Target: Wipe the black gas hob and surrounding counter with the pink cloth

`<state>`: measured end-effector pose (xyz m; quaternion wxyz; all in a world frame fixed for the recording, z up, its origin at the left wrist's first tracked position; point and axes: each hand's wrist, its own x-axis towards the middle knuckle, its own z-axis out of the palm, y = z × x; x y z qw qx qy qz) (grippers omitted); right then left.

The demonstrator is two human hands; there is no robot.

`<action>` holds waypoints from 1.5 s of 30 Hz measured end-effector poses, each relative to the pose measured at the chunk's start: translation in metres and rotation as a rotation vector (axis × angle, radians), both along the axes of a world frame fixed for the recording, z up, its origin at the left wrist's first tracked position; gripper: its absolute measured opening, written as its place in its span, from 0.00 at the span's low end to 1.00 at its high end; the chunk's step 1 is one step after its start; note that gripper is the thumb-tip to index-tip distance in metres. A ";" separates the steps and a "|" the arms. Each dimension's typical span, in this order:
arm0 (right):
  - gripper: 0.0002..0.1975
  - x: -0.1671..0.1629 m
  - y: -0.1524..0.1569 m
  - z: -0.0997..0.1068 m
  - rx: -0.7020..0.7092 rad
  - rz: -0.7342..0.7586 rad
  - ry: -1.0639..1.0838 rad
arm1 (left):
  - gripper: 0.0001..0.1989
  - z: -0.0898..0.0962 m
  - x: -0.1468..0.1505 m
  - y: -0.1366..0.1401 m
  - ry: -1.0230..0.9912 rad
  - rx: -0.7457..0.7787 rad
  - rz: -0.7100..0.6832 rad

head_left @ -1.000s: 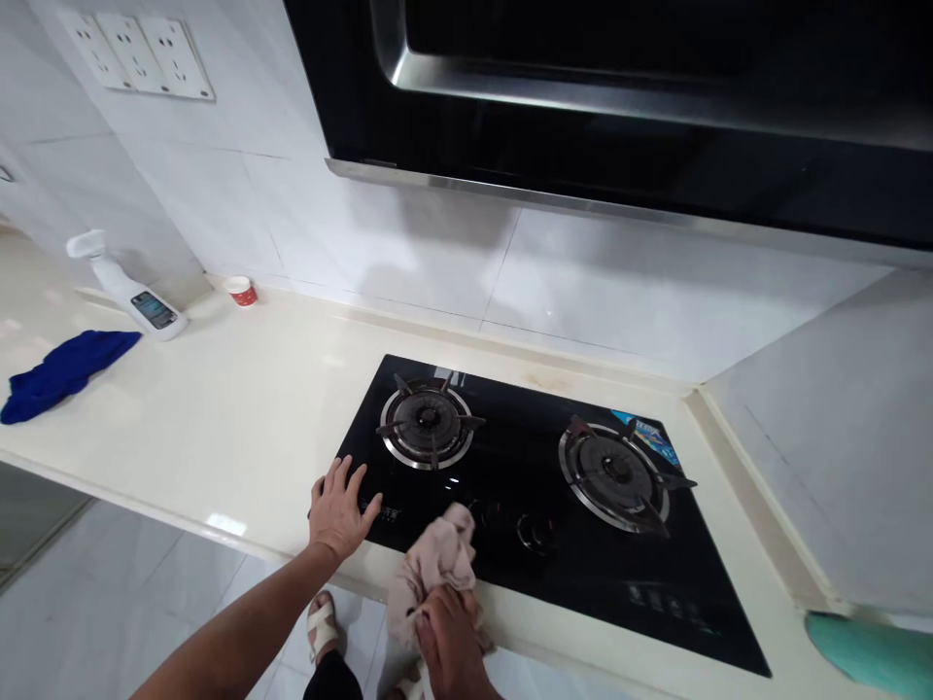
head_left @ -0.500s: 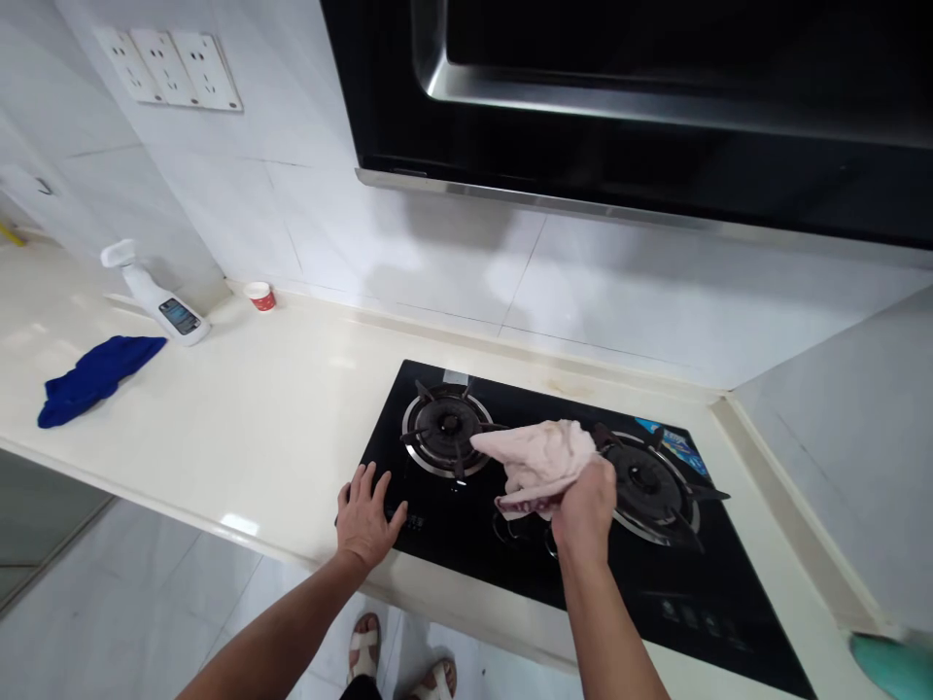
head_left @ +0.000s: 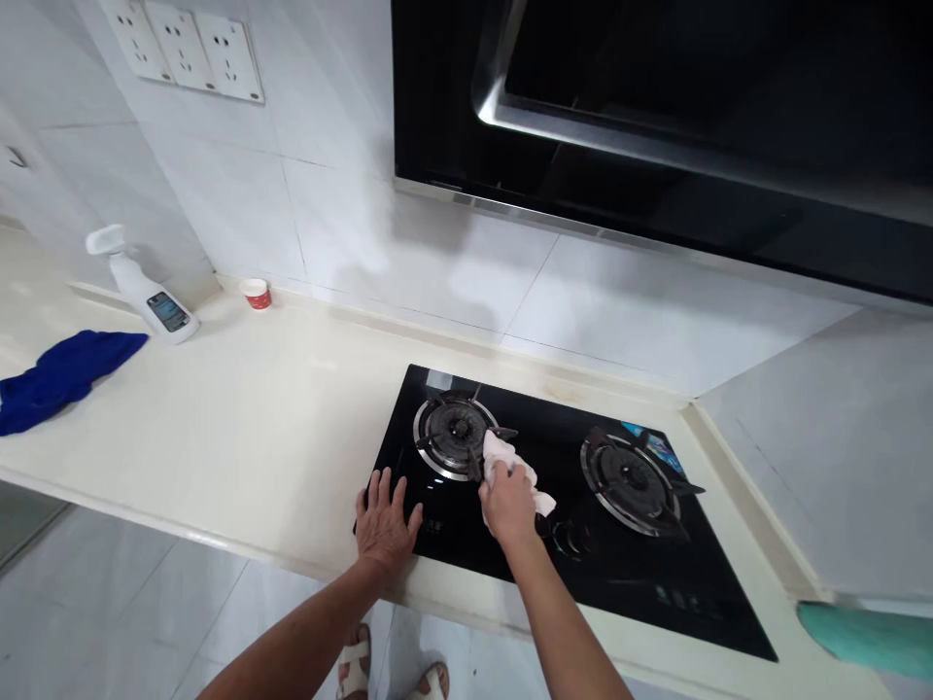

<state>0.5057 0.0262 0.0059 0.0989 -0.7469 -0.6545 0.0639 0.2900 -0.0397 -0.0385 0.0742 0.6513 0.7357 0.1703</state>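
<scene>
Fingers of the right hand (head_left: 508,504) are closed around a pale cloth (head_left: 501,451) on the black cooktop (head_left: 685,574), beside the left burner (head_left: 458,430); the left hand (head_left: 386,533) rests, fingers spread, at its near-left corner. Cream counter (head_left: 248,418) surrounds it, tiled wall (head_left: 342,228) behind, dark hood (head_left: 627,68) above.

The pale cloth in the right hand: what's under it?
Around the pale cloth shows the black stove, with a burner by the cloth's far end. The patch directly beneath is hidden by the cloth and right hand, so any stains there can't be seen.
</scene>
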 end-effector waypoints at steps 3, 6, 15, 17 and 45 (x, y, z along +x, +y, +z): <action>0.15 -0.019 -0.044 -0.007 0.081 0.089 -0.090 | 0.26 0.000 -0.001 0.000 -0.002 0.012 -0.013; 0.14 -0.037 -0.084 -0.016 0.159 0.130 -0.077 | 0.26 0.000 -0.003 0.001 0.017 0.038 -0.018; 0.30 -0.085 -0.138 -0.036 0.132 0.097 0.162 | 0.25 0.005 -0.010 0.006 0.047 0.049 -0.069; 0.29 -0.064 -0.145 -0.042 0.105 0.073 0.163 | 0.25 0.006 -0.010 0.008 0.052 0.062 -0.076; 0.23 -0.003 -0.158 -0.040 0.021 -0.215 0.285 | 0.30 0.005 -0.004 0.028 0.024 0.096 -0.026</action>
